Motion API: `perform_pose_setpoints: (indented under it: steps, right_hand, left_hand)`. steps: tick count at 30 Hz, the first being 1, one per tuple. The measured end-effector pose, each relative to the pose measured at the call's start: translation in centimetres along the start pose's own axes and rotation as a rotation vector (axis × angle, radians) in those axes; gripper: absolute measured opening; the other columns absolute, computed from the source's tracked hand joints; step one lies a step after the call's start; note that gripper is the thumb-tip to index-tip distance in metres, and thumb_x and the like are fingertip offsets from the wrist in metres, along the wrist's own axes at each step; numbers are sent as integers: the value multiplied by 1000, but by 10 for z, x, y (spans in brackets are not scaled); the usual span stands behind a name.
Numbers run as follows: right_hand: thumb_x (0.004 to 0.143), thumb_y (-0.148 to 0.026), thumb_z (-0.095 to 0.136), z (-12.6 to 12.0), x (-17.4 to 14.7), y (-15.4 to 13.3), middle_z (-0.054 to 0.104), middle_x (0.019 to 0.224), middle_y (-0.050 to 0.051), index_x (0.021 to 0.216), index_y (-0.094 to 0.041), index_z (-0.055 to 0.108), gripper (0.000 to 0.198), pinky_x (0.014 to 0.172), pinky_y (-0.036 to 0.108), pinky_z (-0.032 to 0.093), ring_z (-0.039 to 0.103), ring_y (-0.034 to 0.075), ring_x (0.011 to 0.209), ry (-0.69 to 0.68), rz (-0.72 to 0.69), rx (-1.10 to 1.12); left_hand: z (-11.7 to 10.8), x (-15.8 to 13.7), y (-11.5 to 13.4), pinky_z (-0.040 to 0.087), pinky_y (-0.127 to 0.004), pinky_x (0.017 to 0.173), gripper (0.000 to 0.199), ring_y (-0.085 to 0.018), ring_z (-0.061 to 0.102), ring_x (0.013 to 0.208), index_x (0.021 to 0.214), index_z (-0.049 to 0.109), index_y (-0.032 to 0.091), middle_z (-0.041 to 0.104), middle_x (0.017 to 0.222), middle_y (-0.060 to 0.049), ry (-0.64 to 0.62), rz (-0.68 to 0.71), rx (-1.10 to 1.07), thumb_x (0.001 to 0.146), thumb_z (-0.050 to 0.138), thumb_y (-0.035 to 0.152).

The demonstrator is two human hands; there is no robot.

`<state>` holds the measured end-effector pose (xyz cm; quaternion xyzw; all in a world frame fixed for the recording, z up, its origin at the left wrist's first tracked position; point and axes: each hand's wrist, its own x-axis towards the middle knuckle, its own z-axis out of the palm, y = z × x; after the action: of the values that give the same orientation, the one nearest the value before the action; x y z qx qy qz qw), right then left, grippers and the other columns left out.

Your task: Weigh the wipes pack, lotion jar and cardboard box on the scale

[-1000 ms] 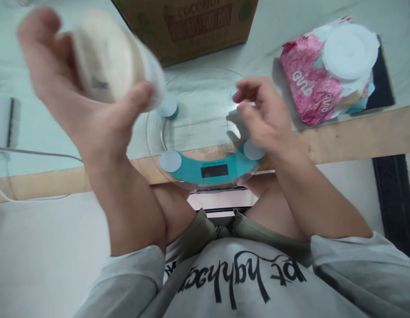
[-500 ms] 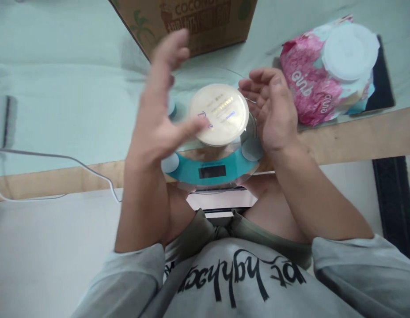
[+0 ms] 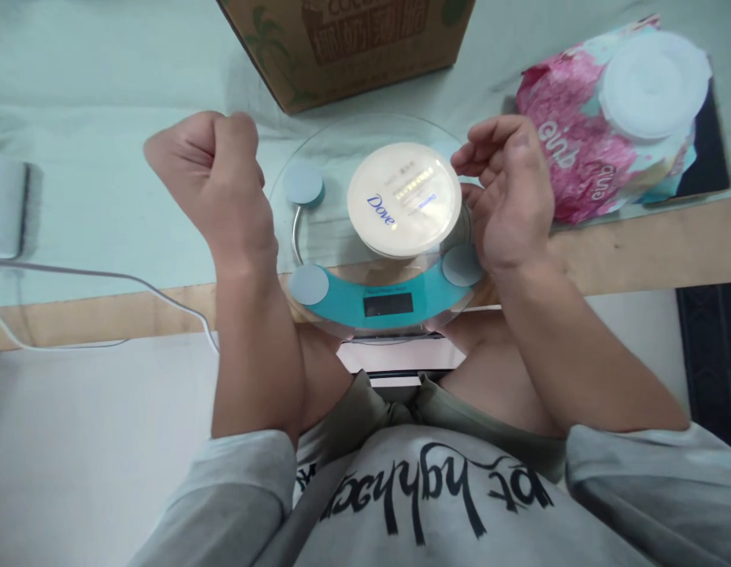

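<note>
Head camera shows, nearest, a grey printed shirt (image 3: 436, 504), then a round glass scale (image 3: 330, 236) with a teal display strip (image 3: 345, 305). The cream Dove tub (image 3: 404, 199) sits on the glass. The left hand (image 3: 217, 181) is clenched into a fist just left of the scale; the right hand (image 3: 510, 189) curls loosely beside the tub, fingers released, contact unclear. Farther off stand a pink packet (image 3: 569, 146) and a cardboard box (image 3: 365, 51).

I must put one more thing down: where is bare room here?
Bare cloth spreads left of the carton and between the white block and left hand; a smaller patch separates carton and pink pack. It is crowded around the right hand, between the Dove tub and that pack.
</note>
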<state>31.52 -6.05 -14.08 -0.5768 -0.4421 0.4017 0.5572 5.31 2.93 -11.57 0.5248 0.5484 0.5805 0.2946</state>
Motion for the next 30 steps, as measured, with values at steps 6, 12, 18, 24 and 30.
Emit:
perform_pose_setpoints:
  steps: [6, 12, 18, 24, 30]
  right_hand:
    - [93, -99, 59, 5, -2, -3, 71, 113, 10, 119, -29, 63, 75, 82, 36, 66, 71, 23, 107, 56, -7, 49]
    - [86, -104, 69, 10, -1, 2, 70, 107, 7, 114, -28, 64, 81, 73, 30, 61, 68, 19, 99, 106, -30, 125]
    - [81, -105, 75, 9, -2, -1, 67, 107, 6, 112, -27, 61, 85, 71, 29, 56, 68, 19, 98, 95, -28, 138]
    - [95, -94, 66, 11, -5, -3, 68, 106, 7, 116, -25, 63, 72, 72, 27, 58, 67, 17, 97, 100, -62, 128]
    - [91, -98, 73, 7, -2, 4, 68, 110, 6, 116, -29, 66, 73, 75, 32, 62, 69, 19, 98, 56, -68, 113]
  left_hand:
    - [-9, 11, -20, 39, -40, 72, 87, -12, 18, 69, 76, 17, 23, 14, 73, -1, -155, 239, 10, 109, 77, 77]
    - [0, -6, -2, 57, -41, 90, 71, -20, 68, 106, 118, 69, 25, 69, 112, -3, -569, 599, -24, 111, 55, 95]
    - [4, -26, 39, 53, -46, 143, 85, -31, 62, 165, 167, 57, 26, 64, 175, -11, -1088, 426, 168, 104, 81, 79]
    - [1, -17, 31, 56, -47, 145, 98, -32, 63, 168, 177, 57, 32, 63, 182, -5, -1076, 443, 209, 89, 96, 54]
    - [-30, 32, -28, 54, -52, 148, 120, -35, 61, 166, 180, 52, 22, 62, 179, -7, -847, 526, 356, 89, 91, 90]
